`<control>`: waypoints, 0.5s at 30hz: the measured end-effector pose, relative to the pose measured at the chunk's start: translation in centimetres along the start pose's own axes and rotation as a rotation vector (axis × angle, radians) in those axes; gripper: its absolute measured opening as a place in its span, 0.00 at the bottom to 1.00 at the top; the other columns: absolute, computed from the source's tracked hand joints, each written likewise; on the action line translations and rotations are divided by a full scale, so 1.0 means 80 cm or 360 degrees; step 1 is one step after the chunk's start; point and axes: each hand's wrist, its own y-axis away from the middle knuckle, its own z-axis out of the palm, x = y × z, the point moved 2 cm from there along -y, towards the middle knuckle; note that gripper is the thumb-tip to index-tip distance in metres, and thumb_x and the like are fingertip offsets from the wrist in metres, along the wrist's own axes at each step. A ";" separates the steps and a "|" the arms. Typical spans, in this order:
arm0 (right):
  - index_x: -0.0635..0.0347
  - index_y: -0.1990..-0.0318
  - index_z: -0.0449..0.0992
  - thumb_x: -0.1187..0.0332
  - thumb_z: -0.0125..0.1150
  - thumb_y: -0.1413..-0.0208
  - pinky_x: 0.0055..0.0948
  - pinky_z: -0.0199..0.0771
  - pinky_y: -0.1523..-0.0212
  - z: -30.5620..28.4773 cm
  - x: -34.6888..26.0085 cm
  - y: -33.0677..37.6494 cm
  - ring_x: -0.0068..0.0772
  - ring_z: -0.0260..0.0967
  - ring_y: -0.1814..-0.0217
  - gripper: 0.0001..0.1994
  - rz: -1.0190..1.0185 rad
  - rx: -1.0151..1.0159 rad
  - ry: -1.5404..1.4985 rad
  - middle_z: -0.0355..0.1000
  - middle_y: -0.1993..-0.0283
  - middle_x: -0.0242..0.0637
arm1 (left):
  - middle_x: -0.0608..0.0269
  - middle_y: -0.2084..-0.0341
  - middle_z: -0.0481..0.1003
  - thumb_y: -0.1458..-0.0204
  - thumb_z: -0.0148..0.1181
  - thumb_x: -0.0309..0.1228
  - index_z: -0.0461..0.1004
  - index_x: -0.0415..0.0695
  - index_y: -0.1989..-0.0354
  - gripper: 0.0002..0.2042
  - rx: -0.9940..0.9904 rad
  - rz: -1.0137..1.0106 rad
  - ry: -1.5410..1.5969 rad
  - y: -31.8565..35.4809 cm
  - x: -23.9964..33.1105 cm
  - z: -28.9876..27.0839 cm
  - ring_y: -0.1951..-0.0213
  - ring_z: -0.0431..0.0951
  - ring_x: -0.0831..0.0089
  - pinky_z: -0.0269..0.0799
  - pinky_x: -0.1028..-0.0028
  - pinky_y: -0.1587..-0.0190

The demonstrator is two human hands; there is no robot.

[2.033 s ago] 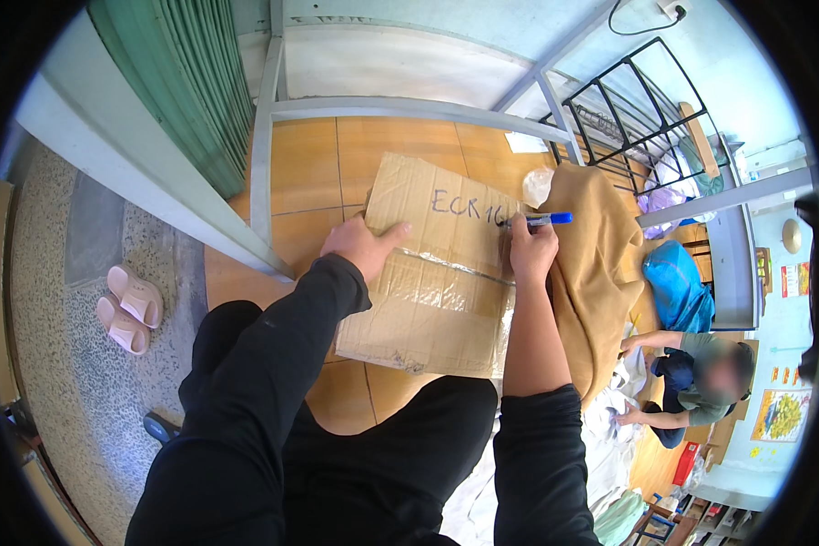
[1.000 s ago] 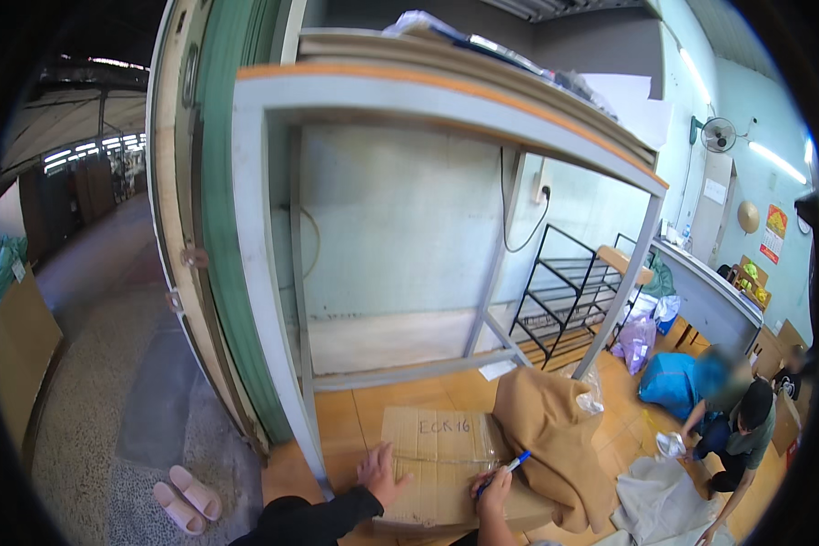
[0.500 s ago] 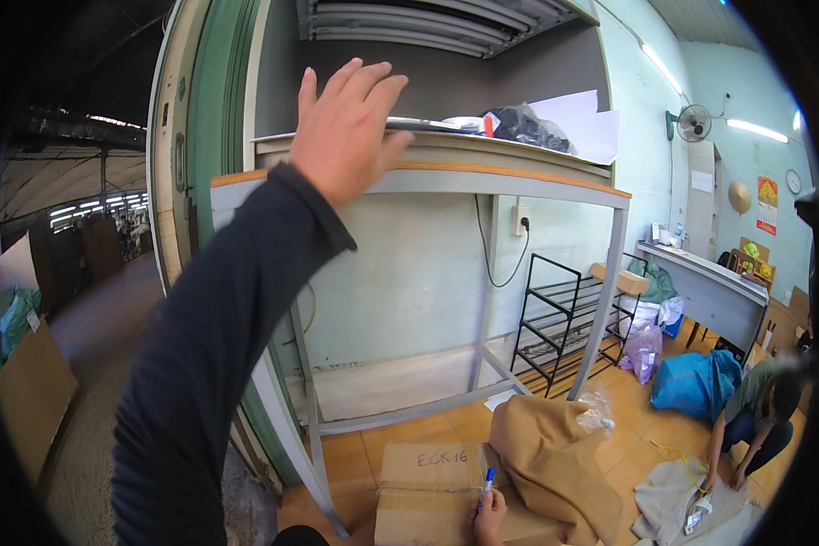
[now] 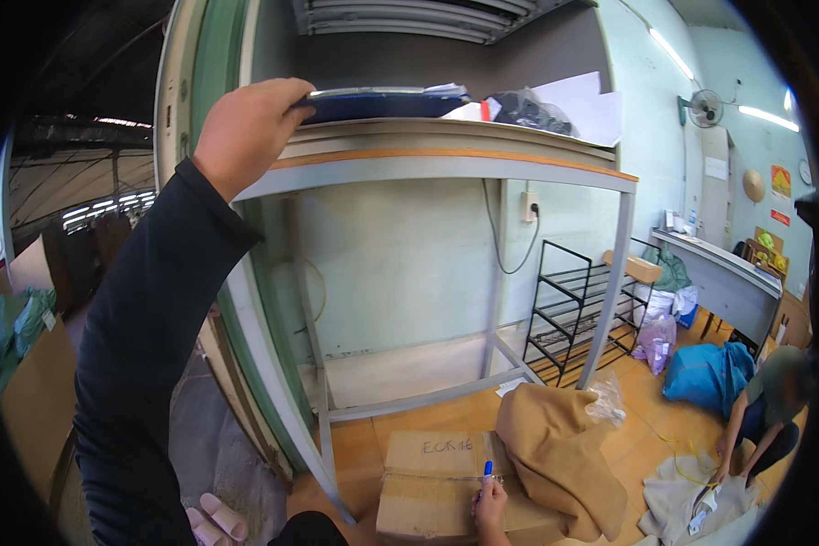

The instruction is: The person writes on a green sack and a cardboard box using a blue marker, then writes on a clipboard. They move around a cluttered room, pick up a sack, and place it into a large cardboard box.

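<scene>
My left hand [image 4: 254, 130] grips the left end of a dark blue clipboard [image 4: 382, 106] with papers on it, on the shelf of the grey cabinet. The fingertips are partly hidden by its edge. Low in front of me, my right hand [image 4: 492, 506] is closed around a marker [image 4: 488, 470], whose blue end points up. This hand is over a cardboard box [image 4: 428, 496] with handwriting on its top. Brown cloth [image 4: 560, 446] lies draped over the box's right side.
Black plastic [image 4: 530, 111] and white sheets [image 4: 587, 102] lie farther right on the shelf. Below stands a black metal rack [image 4: 569, 305] by the wall. At the right a person [image 4: 766, 414] crouches over grey cloth [image 4: 692, 496]. Pink slippers [image 4: 223, 519] lie at lower left.
My left hand has gone from open above the shelf to gripping the clipboard, moving left and down. The clipboard's near side now shows, raised. The right hand keeps the marker.
</scene>
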 end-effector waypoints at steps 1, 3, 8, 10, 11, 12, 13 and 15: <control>0.59 0.63 0.73 0.57 0.50 0.33 0.23 0.53 0.92 0.000 0.003 -0.003 0.19 0.56 0.90 0.14 0.0001 0.0055 0.0044 0.63 0.85 0.29 | 0.54 0.67 0.79 0.45 0.59 0.29 0.77 0.41 0.56 0.10 0.0009 -0.0088 0.0134 0.008 -0.007 -0.010 0.62 0.78 0.53 0.73 0.65 0.53; 0.60 0.67 0.73 0.58 0.51 0.33 0.23 0.53 0.92 0.001 0.008 -0.011 0.19 0.56 0.90 0.15 0.0015 0.0045 0.0126 0.62 0.85 0.29 | 0.53 0.67 0.80 0.47 0.62 0.28 0.77 0.40 0.54 0.12 0.0127 -0.0007 0.0239 0.016 -0.016 -0.022 0.65 0.80 0.59 0.74 0.68 0.60; 0.63 0.61 0.75 0.52 0.51 0.34 0.26 0.61 0.78 0.010 -0.006 -0.010 0.23 0.57 0.79 0.20 -0.0018 0.0153 0.0074 0.64 0.77 0.28 | 0.54 0.69 0.79 0.50 0.63 0.34 0.81 0.46 0.63 0.09 0.0167 -0.0088 -0.0091 0.034 -0.016 -0.030 0.66 0.79 0.54 0.74 0.62 0.63; 0.61 0.68 0.71 0.56 0.48 0.33 0.25 0.55 0.84 0.034 -0.036 -0.002 0.24 0.54 0.83 0.18 -0.0417 0.0277 0.0136 0.59 0.80 0.27 | 0.60 0.74 0.77 0.55 0.67 0.32 0.80 0.47 0.68 0.07 0.0618 0.0086 0.0015 0.051 0.001 -0.039 0.69 0.78 0.57 0.73 0.62 0.65; 0.62 0.69 0.69 0.58 0.47 0.32 0.24 0.55 0.85 0.044 -0.060 0.002 0.25 0.54 0.83 0.18 -0.0494 0.0294 0.0167 0.58 0.81 0.28 | 0.62 0.74 0.76 0.57 0.68 0.32 0.79 0.48 0.69 0.07 0.0658 0.0129 0.0081 0.065 0.008 -0.046 0.68 0.76 0.59 0.72 0.63 0.65; 0.57 0.69 0.68 0.58 0.51 0.34 0.23 0.52 0.88 0.055 -0.087 0.002 0.21 0.52 0.86 0.15 -0.0276 0.0175 0.0012 0.55 0.83 0.25 | 0.64 0.75 0.74 0.59 0.69 0.32 0.77 0.49 0.71 0.08 0.0717 0.0178 0.0176 0.072 0.016 -0.048 0.68 0.75 0.61 0.70 0.64 0.65; 0.53 0.70 0.66 0.58 0.54 0.35 0.22 0.49 0.92 0.066 -0.119 0.002 0.18 0.50 0.90 0.13 -0.0069 0.0079 -0.0151 0.53 0.85 0.22 | 0.66 0.75 0.73 0.61 0.69 0.31 0.76 0.50 0.72 0.08 0.0765 0.0221 0.0302 0.080 0.030 -0.048 0.68 0.74 0.63 0.69 0.64 0.65; 0.53 0.66 0.65 0.58 0.54 0.35 0.23 0.48 0.92 0.098 -0.193 0.003 0.18 0.49 0.89 0.11 -0.0102 -0.0117 -0.0160 0.51 0.84 0.22 | 0.67 0.76 0.70 0.68 0.71 0.29 0.74 0.50 0.73 0.12 0.0829 0.0418 0.0365 0.110 0.054 -0.054 0.70 0.71 0.63 0.64 0.66 0.67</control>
